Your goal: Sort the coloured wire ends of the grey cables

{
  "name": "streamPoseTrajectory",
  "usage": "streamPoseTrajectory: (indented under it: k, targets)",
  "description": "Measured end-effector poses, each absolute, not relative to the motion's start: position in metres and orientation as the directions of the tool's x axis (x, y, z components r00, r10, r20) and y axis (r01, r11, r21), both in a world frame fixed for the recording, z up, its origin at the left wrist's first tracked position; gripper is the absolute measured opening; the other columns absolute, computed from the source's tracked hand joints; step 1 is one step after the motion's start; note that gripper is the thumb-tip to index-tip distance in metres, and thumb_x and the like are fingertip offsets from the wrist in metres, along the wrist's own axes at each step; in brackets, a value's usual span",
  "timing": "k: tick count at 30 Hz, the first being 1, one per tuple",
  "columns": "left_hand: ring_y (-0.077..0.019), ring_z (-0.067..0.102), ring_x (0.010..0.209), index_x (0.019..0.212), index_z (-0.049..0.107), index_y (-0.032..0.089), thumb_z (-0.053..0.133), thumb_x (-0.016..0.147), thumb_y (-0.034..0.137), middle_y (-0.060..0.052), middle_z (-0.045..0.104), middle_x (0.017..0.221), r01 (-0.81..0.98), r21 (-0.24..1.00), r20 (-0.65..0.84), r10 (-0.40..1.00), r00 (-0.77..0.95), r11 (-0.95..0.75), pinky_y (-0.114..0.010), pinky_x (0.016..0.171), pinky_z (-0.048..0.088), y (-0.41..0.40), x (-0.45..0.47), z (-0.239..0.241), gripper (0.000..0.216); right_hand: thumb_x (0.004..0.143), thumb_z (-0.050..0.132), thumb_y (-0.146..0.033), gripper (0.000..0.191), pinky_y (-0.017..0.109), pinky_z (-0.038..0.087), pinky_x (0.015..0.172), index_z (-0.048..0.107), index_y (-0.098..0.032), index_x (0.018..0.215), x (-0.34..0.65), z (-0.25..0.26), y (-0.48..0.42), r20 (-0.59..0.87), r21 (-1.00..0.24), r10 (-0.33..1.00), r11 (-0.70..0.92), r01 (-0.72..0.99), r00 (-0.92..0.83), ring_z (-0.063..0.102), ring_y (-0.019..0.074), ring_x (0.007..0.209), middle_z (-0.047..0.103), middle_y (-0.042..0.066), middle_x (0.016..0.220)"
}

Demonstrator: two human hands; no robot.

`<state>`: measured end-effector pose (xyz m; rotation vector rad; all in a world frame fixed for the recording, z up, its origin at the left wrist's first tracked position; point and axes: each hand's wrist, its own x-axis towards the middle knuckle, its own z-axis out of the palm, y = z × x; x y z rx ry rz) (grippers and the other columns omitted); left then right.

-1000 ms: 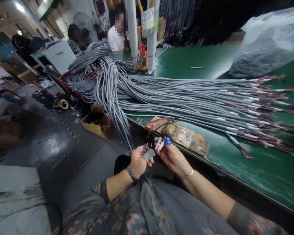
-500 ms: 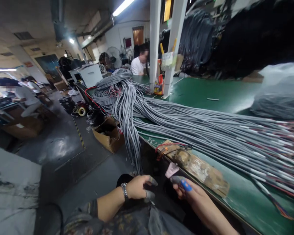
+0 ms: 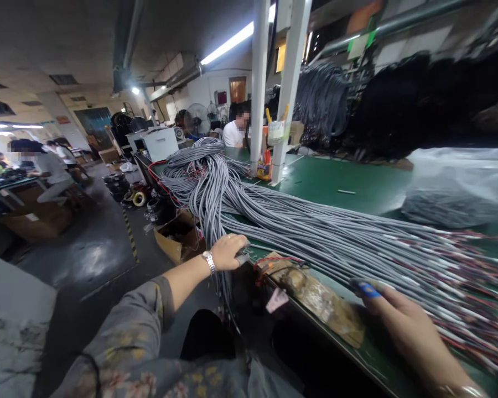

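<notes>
The left hand rests on the near edge of the green table, just left of a worn brown board that lies along that edge. Its fingers are curled down over the edge where the grey cables spill to the floor. Whether they grip a cable cannot be told. A metal watch sits on that wrist.

The right hand hovers just right of the board, over the table, its fingers stretched forward and loose, with nothing seen in them. One fingertip wears blue tape. The picture is blurred here.

The cables lie in a thick sheaf behind the board, running from a heap far to its left to their coloured wire ends on its right. A red wire loops on the board's left end, and a pink tag hangs just below it.

Far behind the board stand two white posts, and a clear plastic bag lies behind and to the right. A cardboard box sits on the floor to the board's left. A person in a white shirt sits far behind.
</notes>
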<state>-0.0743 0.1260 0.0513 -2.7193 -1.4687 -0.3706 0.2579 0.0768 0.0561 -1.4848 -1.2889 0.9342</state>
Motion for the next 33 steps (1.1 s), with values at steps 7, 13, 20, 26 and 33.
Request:
streamPoseTrajectory:
  k: [7, 13, 20, 26, 33]
  targets:
    - [-0.0286, 0.055, 0.108, 0.119, 0.051, 0.009, 0.058, 0.076, 0.033, -0.017, 0.060, 0.116, 0.821, -0.122, 0.014, 0.826, 0.563, -0.558, -0.039, 0.092, 0.042, 0.168, -0.035, 0.062, 0.050, 0.056, 0.064, -0.045, 0.024, 0.027, 0.027, 0.040, 0.054, -0.024, 0.052, 0.258, 0.044, 0.077, -0.019, -0.971, 0.991, -0.049, 0.234, 0.130, 0.036, 0.0132, 0.041, 0.044, -0.003, 0.041]
    - [-0.0279, 0.058, 0.101, 0.109, 0.054, 0.011, 0.058, 0.077, 0.037, -0.015, 0.061, 0.106, 0.831, -0.161, -0.073, 0.846, 0.528, -0.533, -0.037, 0.089, 0.044, 0.178, -0.033, 0.065, 0.042, 0.060, 0.061, -0.047, 0.025, 0.027, 0.029, 0.043, 0.056, -0.023, 0.055, 0.261, 0.040, 0.081, -0.003, -0.968, 0.993, -0.034, 0.247, 0.122, 0.036, 0.0127, 0.043, 0.043, -0.004, 0.043]
    - [-0.0261, 0.062, 0.096, 0.108, 0.054, 0.017, 0.059, 0.071, 0.021, -0.012, 0.064, 0.104, 0.840, -0.194, -0.155, 0.861, 0.484, -0.507, -0.034, 0.080, 0.047, 0.182, -0.033, 0.074, 0.038, 0.066, 0.058, -0.050, 0.029, 0.026, 0.029, 0.046, 0.055, -0.022, 0.060, 0.263, 0.030, 0.084, 0.015, -0.960, 0.996, -0.010, 0.281, 0.086, 0.037, 0.0126, 0.047, 0.043, -0.005, 0.048]
    - [-0.0268, 0.066, 0.087, 0.103, 0.057, 0.018, 0.054, 0.072, 0.018, -0.012, 0.070, 0.093, 0.842, -0.265, -0.109, 0.882, 0.458, -0.470, -0.033, 0.071, 0.047, 0.186, -0.029, 0.086, 0.030, 0.077, 0.048, -0.049, 0.033, 0.027, 0.035, 0.050, 0.054, -0.021, 0.062, 0.260, 0.029, 0.089, 0.160, -0.919, 0.987, 0.150, 0.366, -0.003, 0.043, 0.0149, 0.054, 0.048, -0.002, 0.054]
    - [-0.0210, 0.063, 0.067, 0.071, 0.055, 0.020, 0.051, 0.071, 0.019, -0.002, 0.063, 0.061, 0.973, 0.154, 0.314, 0.943, 0.114, -0.169, -0.026, 0.056, 0.042, 0.201, -0.047, 0.109, 0.004, 0.076, 0.051, -0.034, 0.020, 0.028, 0.041, 0.060, 0.061, -0.019, 0.067, 0.256, 0.026, 0.095, 0.174, -0.913, 0.984, 0.153, 0.378, 0.023, 0.051, 0.0161, 0.062, 0.059, 0.000, 0.062]
